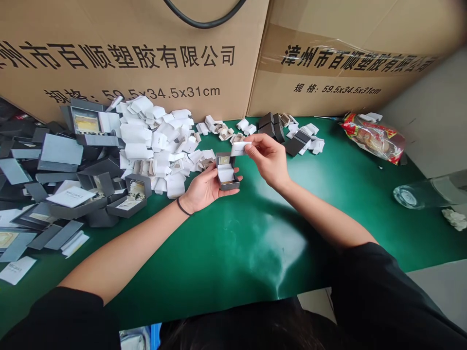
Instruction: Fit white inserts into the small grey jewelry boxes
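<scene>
My left hand (204, 187) cradles a small dark grey hinged box (226, 171), lid open, with a white insert inside. Just above and to the right of it, my right hand (268, 158) pinches a small white folded card piece (239, 148) between thumb and fingers. Both hands hover over the green mat (237, 243) near its middle. A black band circles my left wrist.
A heap of white card inserts (156, 141) lies left of the hands, and grey boxes and lids (73, 170) pile up at far left. Two large cardboard cartons (146, 53) wall the back. A few dark boxes (277, 129), a snack bag (375, 138) and a clear bottle (426, 192) sit right.
</scene>
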Demonstrator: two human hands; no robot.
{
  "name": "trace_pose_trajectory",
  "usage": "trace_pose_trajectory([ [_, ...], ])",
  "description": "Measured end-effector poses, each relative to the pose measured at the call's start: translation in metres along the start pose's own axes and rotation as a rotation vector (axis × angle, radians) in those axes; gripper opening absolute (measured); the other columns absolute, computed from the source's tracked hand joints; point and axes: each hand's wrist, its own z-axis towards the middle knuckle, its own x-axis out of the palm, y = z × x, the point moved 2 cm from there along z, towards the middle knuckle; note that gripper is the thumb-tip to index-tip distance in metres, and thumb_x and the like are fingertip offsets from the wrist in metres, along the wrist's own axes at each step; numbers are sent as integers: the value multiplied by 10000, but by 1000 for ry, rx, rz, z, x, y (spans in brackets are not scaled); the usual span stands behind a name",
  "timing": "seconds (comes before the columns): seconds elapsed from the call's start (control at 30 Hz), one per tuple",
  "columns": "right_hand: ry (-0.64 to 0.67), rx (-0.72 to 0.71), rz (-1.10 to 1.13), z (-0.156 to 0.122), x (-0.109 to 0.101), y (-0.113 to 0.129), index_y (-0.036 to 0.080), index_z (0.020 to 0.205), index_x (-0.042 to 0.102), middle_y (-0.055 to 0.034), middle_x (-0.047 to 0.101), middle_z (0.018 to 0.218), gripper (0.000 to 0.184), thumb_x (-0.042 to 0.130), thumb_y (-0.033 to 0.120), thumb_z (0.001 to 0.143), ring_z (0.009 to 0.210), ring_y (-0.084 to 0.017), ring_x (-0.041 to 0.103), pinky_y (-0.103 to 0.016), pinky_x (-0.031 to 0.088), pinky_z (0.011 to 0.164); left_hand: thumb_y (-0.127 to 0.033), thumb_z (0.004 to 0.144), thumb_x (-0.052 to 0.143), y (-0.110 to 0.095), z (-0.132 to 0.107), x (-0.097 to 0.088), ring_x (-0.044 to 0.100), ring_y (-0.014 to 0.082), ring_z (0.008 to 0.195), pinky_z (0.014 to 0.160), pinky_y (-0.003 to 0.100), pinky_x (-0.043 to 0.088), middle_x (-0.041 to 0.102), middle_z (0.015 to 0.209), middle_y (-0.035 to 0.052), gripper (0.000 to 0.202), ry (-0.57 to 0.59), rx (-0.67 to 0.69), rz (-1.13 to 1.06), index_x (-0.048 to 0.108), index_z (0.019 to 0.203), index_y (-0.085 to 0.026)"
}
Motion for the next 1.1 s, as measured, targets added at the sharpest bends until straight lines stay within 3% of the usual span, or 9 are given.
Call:
trace_pose_trajectory([
  [0.2,85,-107,-159,-7,9,-2,193,810,608,-15,619,810,189,588,379,837,741,-140,580,-258,487,616,-232,935,412,0,2,-2,595,311,1132,843,493,547,617,1223,118,400,21,-9,-24,438,1334,-230],
  [0.4,126,-226,-337,-10,12,-8,195,794,635,-20,654,786,134,537,246,870,704,-141,553,-272,460,648,-234,934,429,0,2,-2,617,279,1094,848,516,542,633,1174,91,346,2,-10,-9,485,1275,-233],
  [0.63,89,-356,-492,-11,13,-19,206,843,659,-51,633,840,209,474,270,917,796,-179,524,-317,456,716,-240,922,466,1,0,2,633,227,1022,871,541,525,640,1094,59,278,-27,-10,12,538,1190,-238],
  [0.7,90,-442,-587,-11,12,-24,213,884,668,-64,617,852,227,458,286,927,807,-190,513,-336,450,718,-248,923,466,1,-1,3,632,230,1013,852,538,532,634,1102,62,283,-31,-8,27,535,1197,-245],
  [0.9,333,-743,-874,-13,11,-37,152,1144,613,-101,636,879,309,397,225,935,745,-192,516,-329,437,617,-284,914,492,2,-5,3,627,241,1023,867,523,519,627,1119,65,318,-59,-5,23,532,1229,-266],
  [1.0,360,-773,-932,-17,13,-39,127,1181,595,-92,652,835,344,385,178,914,691,-175,537,-305,432,570,-270,910,501,0,-6,2,620,227,1025,866,516,521,623,1122,47,302,-57,-3,22,542,1209,-282],
  [1.1,335,-706,-814,-20,15,-40,179,1220,572,-64,663,843,366,377,183,911,672,-142,570,-263,443,569,-276,908,504,-1,-8,1,626,226,1010,848,496,533,630,1117,53,310,-28,9,19,534,1216,-287],
])
